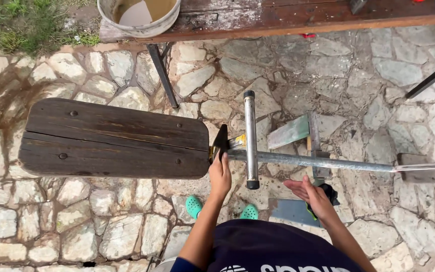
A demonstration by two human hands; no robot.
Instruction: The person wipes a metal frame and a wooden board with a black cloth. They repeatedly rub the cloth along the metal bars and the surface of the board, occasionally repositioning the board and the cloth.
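My left hand (220, 174) presses a dark sheet, like sandpaper (221, 141), against the right end of a weathered dark wooden board (112, 138). The board is fixed to a grey metal pipe frame (298, 160) with a crossbar pipe (250, 141) standing just right of the hand. My right hand (310, 194) hovers open, palm up, below the long pipe, holding nothing; a dark cloth or glove (328, 194) shows beside it.
The ground is irregular stone paving (76, 221). A worn wooden table (298, 17) on black metal legs crosses the top, bearing a white bucket (139, 15). Grass (21, 25) lies top left. My green shoes (194, 205) stand below. Flat metal pieces (290, 132) lie under the frame.
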